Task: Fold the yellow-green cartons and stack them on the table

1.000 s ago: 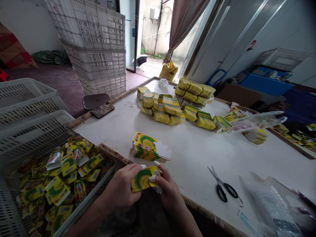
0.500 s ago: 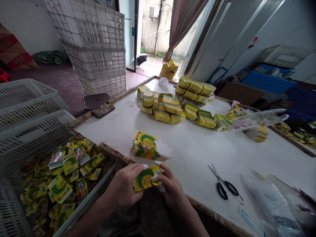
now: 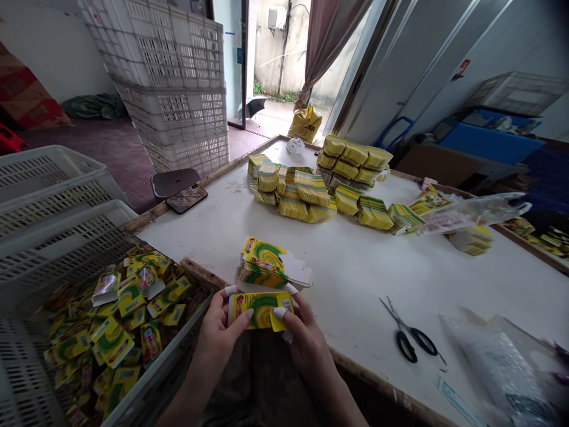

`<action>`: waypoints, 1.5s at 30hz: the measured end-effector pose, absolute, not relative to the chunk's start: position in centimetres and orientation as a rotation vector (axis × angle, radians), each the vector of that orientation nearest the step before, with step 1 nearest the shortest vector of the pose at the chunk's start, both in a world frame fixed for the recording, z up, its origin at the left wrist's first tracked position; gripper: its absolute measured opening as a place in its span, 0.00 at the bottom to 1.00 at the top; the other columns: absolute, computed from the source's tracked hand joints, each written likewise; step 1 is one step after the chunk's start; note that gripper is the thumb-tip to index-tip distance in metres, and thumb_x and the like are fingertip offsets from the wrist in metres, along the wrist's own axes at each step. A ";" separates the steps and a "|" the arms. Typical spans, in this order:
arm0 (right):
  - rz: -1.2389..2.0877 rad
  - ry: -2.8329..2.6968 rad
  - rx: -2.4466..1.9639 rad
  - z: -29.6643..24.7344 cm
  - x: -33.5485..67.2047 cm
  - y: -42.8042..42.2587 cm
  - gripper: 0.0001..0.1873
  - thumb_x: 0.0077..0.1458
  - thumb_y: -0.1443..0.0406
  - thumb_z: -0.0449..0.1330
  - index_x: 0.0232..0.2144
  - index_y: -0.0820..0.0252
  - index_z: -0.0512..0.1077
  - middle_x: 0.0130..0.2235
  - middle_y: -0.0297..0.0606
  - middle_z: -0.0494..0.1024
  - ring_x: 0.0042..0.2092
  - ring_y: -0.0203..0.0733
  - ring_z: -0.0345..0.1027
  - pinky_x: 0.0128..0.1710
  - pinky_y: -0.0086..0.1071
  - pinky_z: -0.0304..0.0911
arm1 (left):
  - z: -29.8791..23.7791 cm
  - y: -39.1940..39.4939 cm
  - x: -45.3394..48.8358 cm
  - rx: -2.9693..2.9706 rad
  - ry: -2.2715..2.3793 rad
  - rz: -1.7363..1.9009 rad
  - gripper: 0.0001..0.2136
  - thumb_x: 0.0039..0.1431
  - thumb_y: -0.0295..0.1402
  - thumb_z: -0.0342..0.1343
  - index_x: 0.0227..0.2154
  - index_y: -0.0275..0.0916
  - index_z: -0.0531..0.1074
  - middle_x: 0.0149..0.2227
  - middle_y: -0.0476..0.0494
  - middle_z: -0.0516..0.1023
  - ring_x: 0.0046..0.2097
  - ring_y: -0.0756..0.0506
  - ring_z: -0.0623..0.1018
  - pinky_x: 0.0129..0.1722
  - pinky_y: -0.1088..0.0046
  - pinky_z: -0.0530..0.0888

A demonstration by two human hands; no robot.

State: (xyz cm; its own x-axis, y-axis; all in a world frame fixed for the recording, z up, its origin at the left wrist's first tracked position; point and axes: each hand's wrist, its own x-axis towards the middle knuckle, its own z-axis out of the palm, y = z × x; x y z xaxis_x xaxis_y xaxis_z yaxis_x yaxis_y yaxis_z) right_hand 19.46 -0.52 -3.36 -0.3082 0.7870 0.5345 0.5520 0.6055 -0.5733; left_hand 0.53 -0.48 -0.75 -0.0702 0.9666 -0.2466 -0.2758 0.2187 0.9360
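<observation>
Both my hands hold one small yellow and green carton (image 3: 258, 309) just in front of the table's near edge. My left hand (image 3: 219, 333) pinches its left end and my right hand (image 3: 303, 337) grips its right end, fingers closed on it. White finger covers sit on several fingertips. A short stack of flat cartons (image 3: 267, 264) of the same print lies on the white table (image 3: 355, 267) right behind the held one.
A white crate (image 3: 26, 379) at my left holds several folded cartons. Bundles of flat cartons (image 3: 311, 193) are piled at the table's far side. Black scissors (image 3: 411, 338) and clear plastic bags (image 3: 493, 367) lie at the right. A phone (image 3: 186, 197) rests at the far left corner.
The carton has been turned so its long printed face lies level towards me, and my left hand has slid from over it to its left end.
</observation>
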 end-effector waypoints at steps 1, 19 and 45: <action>0.350 -2.017 -1.062 -3.4 19.5 -0.5 0.24 0.58 0.79 0.48 0.52 0.56 0.67 0.64 0.52 0.56 0.55 0.47 0.69 0.47 0.36 0.72 | -0.5 -0.4 0.5 0.776 1.175 1.185 0.27 0.52 0.38 0.64 0.52 0.39 0.59 0.40 0.46 0.81 0.41 0.45 0.82 0.43 0.69 0.78; 0.692 -1.980 -0.971 -3.2 20.6 -0.8 0.18 0.60 0.72 0.54 0.50 0.53 0.69 0.64 0.52 0.57 0.55 0.48 0.70 0.49 0.36 0.69 | -0.9 -0.9 0.9 0.676 1.123 1.175 0.24 0.47 0.37 0.68 0.45 0.37 0.66 0.35 0.46 0.82 0.36 0.45 0.81 0.38 0.70 0.78; 0.754 -1.547 -1.296 -2.6 16.6 0.1 0.22 0.65 0.61 0.44 0.56 0.65 0.66 0.48 0.52 0.78 0.48 0.50 0.75 0.44 0.39 0.71 | -1.5 -2.5 1.4 0.670 1.233 1.307 0.23 0.48 0.41 0.67 0.46 0.40 0.68 0.38 0.47 0.82 0.39 0.45 0.81 0.41 0.72 0.78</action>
State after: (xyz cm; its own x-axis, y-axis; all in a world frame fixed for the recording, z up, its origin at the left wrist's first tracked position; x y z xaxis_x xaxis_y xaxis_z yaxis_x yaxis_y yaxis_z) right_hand 16.56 0.14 -2.61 0.0105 0.9622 0.2723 0.3777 0.2483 -0.8920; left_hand 1.37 -2.46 -1.54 -0.1762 0.9419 -0.2859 -0.3404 0.2142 0.9156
